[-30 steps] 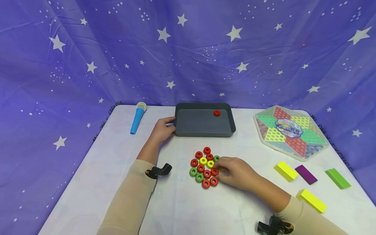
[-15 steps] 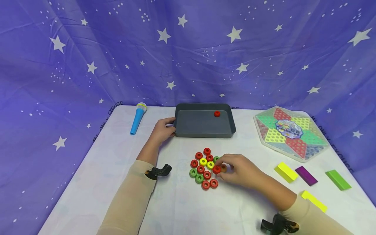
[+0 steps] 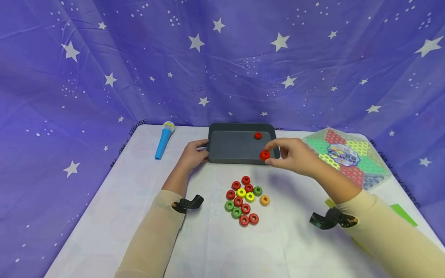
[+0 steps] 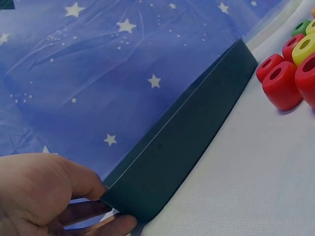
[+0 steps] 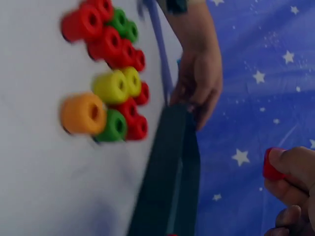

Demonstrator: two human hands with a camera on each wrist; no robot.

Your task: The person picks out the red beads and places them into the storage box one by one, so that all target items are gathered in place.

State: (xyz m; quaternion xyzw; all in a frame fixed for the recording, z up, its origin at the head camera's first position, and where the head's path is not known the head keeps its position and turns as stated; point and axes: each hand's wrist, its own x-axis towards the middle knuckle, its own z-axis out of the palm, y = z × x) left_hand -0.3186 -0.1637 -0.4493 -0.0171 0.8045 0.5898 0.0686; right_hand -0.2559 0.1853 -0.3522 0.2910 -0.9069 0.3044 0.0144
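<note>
Fingers (image 3: 276, 143) of a person's right hand (image 3: 293, 156) pinch a glossy red ring-shaped bead (image 3: 264, 155), held up off the bench, near the near right corner of a shallow dark-grey rectangular tray (image 3: 233, 144). At the tray's other end, the left hand (image 3: 193, 154) grips its short side. Beyond the right fingers, a second red bead (image 3: 258, 136) lies in the tray, toward its far right corner. Below those fingers, on the white cloth-covered bench (image 3: 208, 239), sit red, yellow and green ring beads (image 3: 238, 201) in a loose cluster, with an orange bead (image 3: 265, 200) just beside it. To the left of the left fingers lies a blue toy microphone (image 3: 163, 142); to the right of the right hand, a hexagonal multicoloured board (image 3: 365, 158), partly covered by the right arm.
</note>
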